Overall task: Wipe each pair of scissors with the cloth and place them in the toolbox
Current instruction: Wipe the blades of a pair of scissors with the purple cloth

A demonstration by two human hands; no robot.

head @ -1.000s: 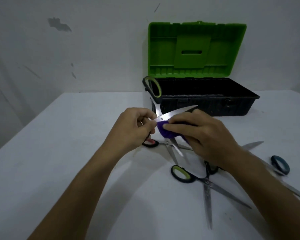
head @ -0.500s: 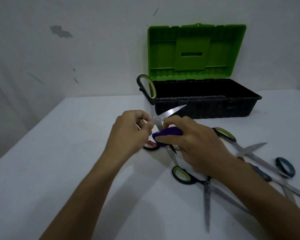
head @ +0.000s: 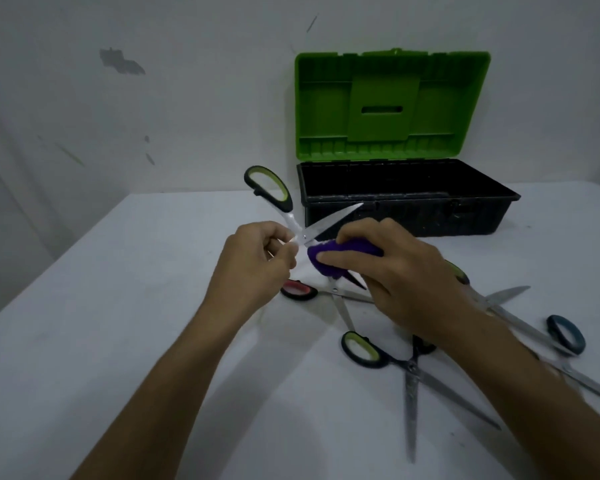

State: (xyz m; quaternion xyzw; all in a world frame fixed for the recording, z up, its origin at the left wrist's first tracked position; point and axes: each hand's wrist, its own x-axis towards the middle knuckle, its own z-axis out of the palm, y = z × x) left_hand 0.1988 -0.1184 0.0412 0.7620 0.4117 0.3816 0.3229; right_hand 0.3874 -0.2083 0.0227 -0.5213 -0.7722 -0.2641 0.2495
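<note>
My left hand (head: 253, 268) holds a pair of scissors (head: 284, 206) with black and green handles above the table, its blades spread apart. One handle loop points up and left, one blade points right toward the toolbox. My right hand (head: 392, 275) grips a purple cloth (head: 329, 254) around the lower blade, close to the pivot. The black toolbox (head: 409, 202) stands behind on the table, its green lid (head: 392, 105) upright, and it looks empty.
Several more scissors lie on the white table (head: 118, 323): a red-handled pair (head: 298, 291) under my hands, a green-handled open pair (head: 392, 358) in front, a blue-handled pair (head: 565, 336) at right. A grey wall stands behind.
The held scissors have tipped so the upper handle loop leans further left. My right hand with the cloth has slid along the blade near the pivot.
</note>
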